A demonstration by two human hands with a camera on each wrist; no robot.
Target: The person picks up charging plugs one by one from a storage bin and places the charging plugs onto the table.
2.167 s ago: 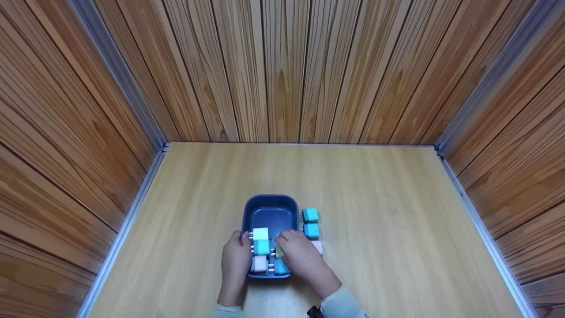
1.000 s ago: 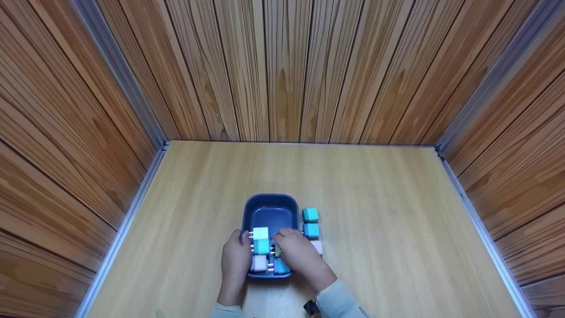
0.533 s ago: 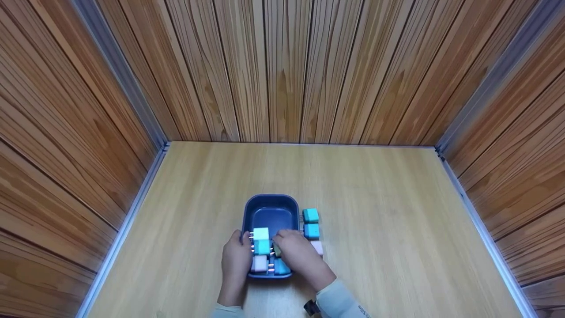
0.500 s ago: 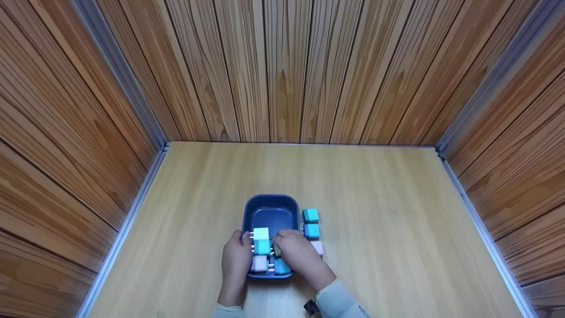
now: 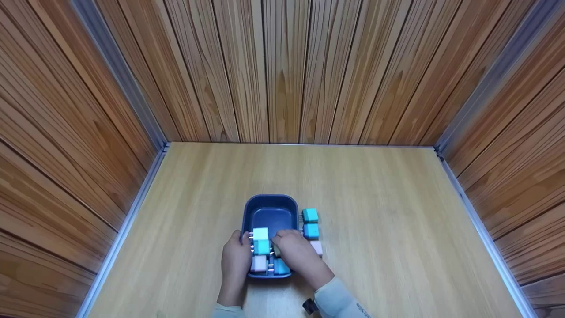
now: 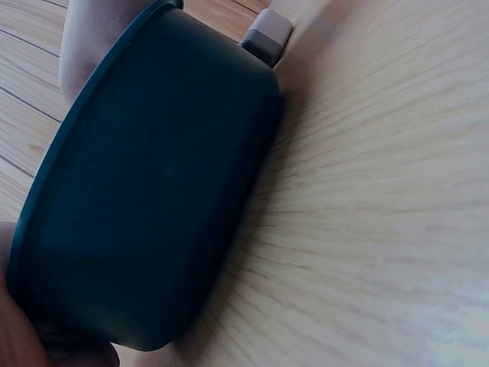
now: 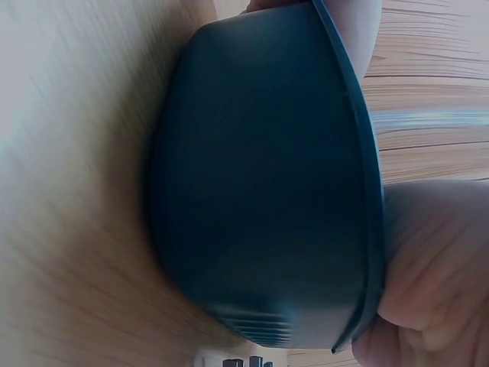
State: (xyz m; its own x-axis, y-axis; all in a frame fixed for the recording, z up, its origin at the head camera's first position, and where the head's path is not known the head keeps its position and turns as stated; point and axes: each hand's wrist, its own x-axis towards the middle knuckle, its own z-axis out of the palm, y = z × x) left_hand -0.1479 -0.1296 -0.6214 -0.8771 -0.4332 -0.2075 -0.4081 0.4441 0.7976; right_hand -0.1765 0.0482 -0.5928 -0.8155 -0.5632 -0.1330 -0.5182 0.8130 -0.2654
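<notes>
A dark blue plastic bin (image 5: 271, 216) stands on the table in the head view. My left hand (image 5: 236, 256) grips its left rim, thumb over the edge. Inside its near half sit several cube-shaped plug chargers with metal prongs: a pale mint charger (image 5: 260, 233), a turquoise charger (image 5: 261, 247), a pinkish charger (image 5: 259, 263) and a blue charger (image 5: 280, 266). Reaching over the right rim, my right hand (image 5: 296, 251) pinches a yellowish charger (image 5: 277, 251), mostly hidden by the fingers. Both wrist views show mainly the bin's outer wall (image 6: 153, 176).
Right of the bin, a turquoise charger (image 5: 310, 215), a blue charger (image 5: 311, 231) and a pinkish charger (image 5: 317, 247) lie in a column on the wooden table (image 5: 375, 221). Wood-plank walls (image 5: 282, 70) close off the back and sides.
My right hand and forearm have shifted very slightly left, with the yellowish charger turning a little and becoming more covered. The left hand, bin and other chargers have stayed put.
</notes>
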